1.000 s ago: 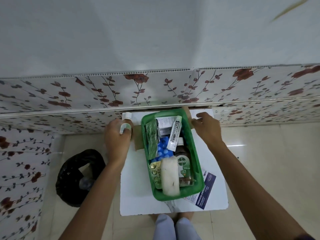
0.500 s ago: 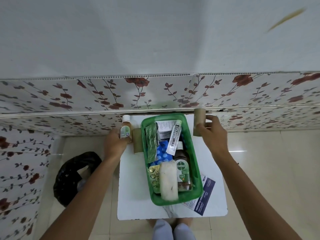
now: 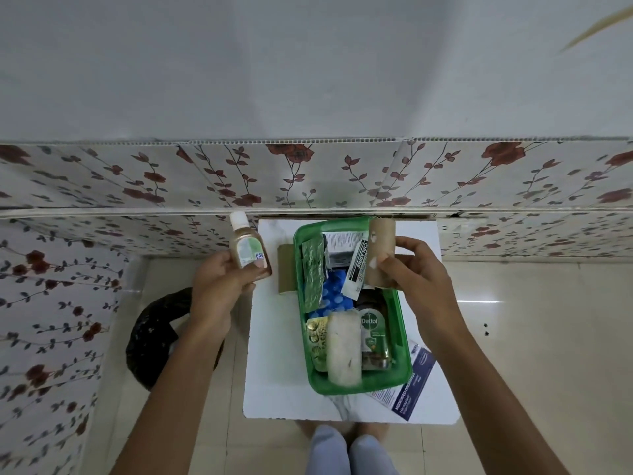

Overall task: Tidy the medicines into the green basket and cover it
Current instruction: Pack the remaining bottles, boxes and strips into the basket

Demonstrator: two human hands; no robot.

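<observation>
The green basket (image 3: 403,323) stands on a small white table (image 3: 274,371) and holds a Dettol bottle (image 3: 373,334), a white roll (image 3: 343,347), a white ointment tube (image 3: 356,269), foil strips and blue blister packs. My left hand (image 3: 219,289) grips a small clear bottle (image 3: 245,246) with a white cap, lifted left of the basket. My right hand (image 3: 414,275) holds a tan bandage roll (image 3: 381,255) upright over the basket's far right corner. A second tan roll (image 3: 286,272) lies on the table against the basket's left side.
A blue and white dressing packet (image 3: 407,389) pokes out from under the basket's near right corner. A black bin bag (image 3: 150,341) sits on the floor to the left. A floral wall panel (image 3: 308,180) runs behind the table. My knees show below the table's near edge.
Both hands have lifted their items off the table. The bottle in my left hand rose and tilted. My right hand brought the tan roll inward over the basket's far corner.
</observation>
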